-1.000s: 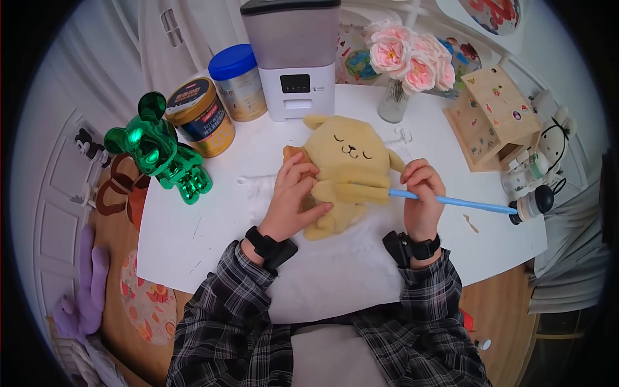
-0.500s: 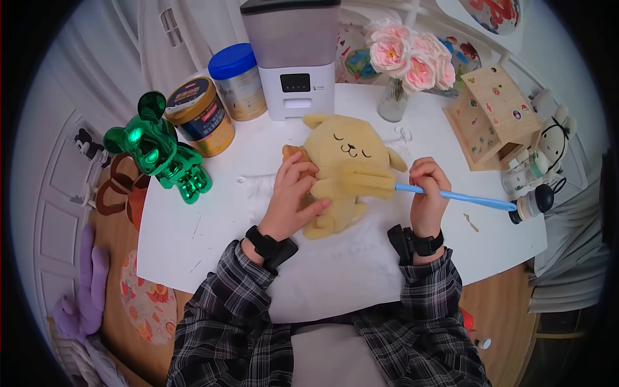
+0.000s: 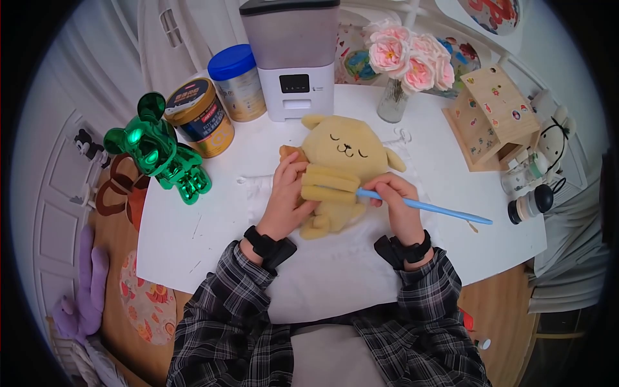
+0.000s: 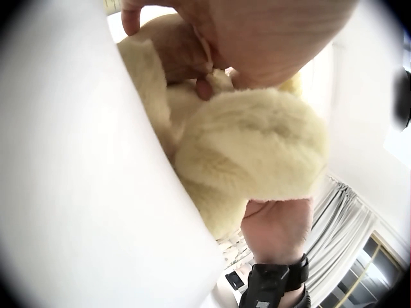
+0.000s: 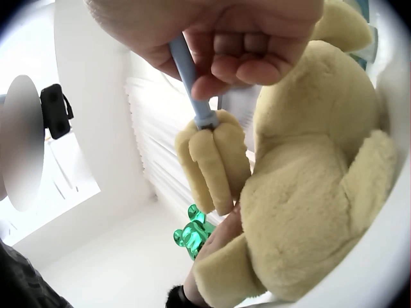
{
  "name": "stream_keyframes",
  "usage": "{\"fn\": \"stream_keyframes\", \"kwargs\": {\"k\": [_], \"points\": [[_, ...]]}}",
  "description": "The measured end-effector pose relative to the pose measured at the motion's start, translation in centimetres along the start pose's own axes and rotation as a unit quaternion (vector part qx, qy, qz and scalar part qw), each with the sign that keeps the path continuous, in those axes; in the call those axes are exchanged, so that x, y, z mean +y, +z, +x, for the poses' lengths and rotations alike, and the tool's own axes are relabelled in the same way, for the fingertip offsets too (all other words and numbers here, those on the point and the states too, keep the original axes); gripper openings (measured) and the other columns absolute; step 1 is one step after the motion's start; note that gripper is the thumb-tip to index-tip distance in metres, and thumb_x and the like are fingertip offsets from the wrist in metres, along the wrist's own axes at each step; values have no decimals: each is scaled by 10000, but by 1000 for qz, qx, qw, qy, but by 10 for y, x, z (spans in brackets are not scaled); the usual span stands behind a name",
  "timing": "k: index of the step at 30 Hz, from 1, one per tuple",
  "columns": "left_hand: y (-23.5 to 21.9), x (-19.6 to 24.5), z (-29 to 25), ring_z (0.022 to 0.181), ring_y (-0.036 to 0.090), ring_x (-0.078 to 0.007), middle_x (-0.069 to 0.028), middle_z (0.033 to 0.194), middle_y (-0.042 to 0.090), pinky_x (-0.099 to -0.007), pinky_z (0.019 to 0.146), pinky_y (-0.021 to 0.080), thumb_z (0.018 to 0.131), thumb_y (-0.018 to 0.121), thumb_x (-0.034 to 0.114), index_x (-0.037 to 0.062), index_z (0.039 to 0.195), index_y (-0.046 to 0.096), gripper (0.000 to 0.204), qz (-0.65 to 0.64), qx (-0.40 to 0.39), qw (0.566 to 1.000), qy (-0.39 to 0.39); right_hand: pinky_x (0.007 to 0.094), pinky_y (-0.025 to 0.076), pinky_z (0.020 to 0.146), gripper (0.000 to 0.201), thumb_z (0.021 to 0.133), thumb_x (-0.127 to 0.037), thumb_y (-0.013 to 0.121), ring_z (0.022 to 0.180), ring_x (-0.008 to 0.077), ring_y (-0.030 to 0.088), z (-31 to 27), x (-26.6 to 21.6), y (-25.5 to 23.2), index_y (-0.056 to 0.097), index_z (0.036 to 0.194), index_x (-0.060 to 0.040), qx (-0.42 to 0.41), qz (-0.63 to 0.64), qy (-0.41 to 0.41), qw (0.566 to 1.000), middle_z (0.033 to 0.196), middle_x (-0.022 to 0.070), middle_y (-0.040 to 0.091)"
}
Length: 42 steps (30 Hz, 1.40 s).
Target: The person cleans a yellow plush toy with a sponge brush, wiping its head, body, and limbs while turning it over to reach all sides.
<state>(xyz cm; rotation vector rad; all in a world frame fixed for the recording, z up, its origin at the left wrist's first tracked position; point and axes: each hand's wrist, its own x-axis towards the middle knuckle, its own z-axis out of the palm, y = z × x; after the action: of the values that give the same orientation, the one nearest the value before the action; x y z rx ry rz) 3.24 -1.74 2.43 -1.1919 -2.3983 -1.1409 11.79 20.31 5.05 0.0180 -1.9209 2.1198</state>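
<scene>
A yellow plush dog (image 3: 345, 148) with a stitched sleepy face lies on its back on a white cloth. My left hand (image 3: 284, 197) grips its left-hand side, by a small orange-brown piece (image 3: 289, 153). With my right hand (image 3: 398, 203) I pinch the blue handle (image 3: 438, 208) of a duster, whose yellow fleecy head (image 3: 330, 184) overlaps the plush's chest in the head view. The right wrist view shows that head (image 5: 215, 160) split into several soft lobes beside the plush dog (image 5: 308, 179). Much of my left hand's grip is hidden behind the plush in the left wrist view.
On the white table (image 3: 174, 251) a shiny green bear figure (image 3: 158, 151), two cans (image 3: 201, 119) and a tall dispenser (image 3: 298, 64) stand at the left and back. A vase of pink roses (image 3: 394, 100), a wooden house (image 3: 496, 119) and a black-lidded jar (image 3: 532, 203) stand at the right.
My right hand has moved left and closer to the plush, bringing the duster head across its chest toward my left hand. The handle's end has left the jar's side. My left hand stays nearly put.
</scene>
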Motion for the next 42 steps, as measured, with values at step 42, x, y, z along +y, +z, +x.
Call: {"fn": "stream_keyframes", "kwargs": {"k": [42], "points": [[-3, 6, 0, 1316, 282, -380, -91, 1208, 476, -459, 1060, 289, 657, 787, 191, 3, 884, 570, 366, 4, -3, 1000, -4, 241, 408, 585, 205, 820, -73, 429, 603, 115, 498, 6, 13, -7, 605, 786, 27, 7, 107, 40, 993, 702, 71, 582]]}}
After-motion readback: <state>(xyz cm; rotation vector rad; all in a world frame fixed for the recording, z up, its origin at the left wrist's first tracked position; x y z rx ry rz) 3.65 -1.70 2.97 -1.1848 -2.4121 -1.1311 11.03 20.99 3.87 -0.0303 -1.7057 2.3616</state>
